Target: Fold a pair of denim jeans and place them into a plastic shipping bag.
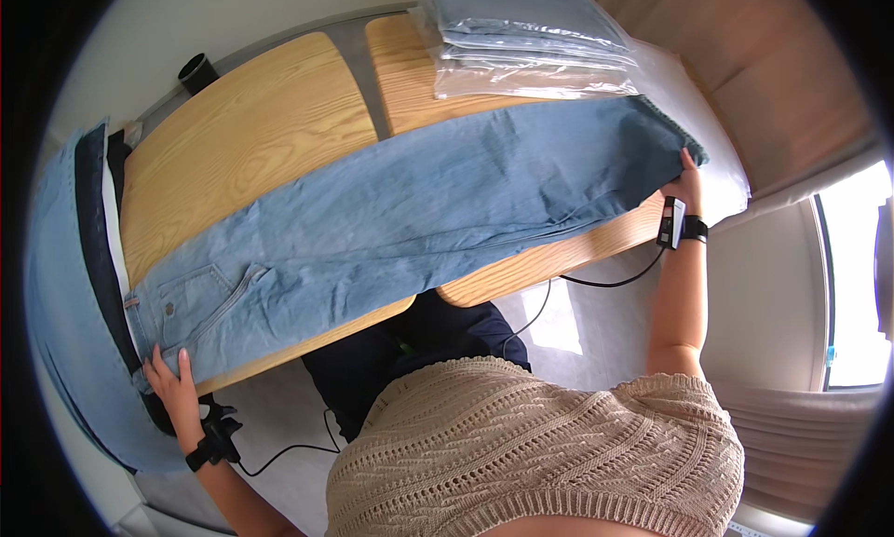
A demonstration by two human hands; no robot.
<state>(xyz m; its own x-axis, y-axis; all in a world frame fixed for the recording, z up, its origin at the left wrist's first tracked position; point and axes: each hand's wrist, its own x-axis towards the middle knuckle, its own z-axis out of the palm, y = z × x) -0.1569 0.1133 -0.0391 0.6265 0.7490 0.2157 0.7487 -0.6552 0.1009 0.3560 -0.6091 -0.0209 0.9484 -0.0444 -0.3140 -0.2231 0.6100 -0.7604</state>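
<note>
A pair of light-blue jeans (pixel 400 202) lies lengthwise on the wooden tables, one leg over the other, with the waist on the left and the hems on the right. My left hand (pixel 173 388) rests at the near corner of the waistband, fingers spread on the denim. At the opposite end, my right hand (pixel 687 185) grips the near edge of the hem, thumb on top; its other fingers are mostly hidden. Each wrist wears a black strap with a small cabled device. A button and a pocket show near the waist.
Clear plastic packs of folded jeans (pixel 531 43) are stacked at the back right. More blue denim (pixel 70 295) hangs at the far left. A dark cup-like object (pixel 197 73) stands behind the wooden tabletop (pixel 270 118). Black cables (pixel 615 284) hang below the near edge. Curtains (pixel 773 81) and a window are at right.
</note>
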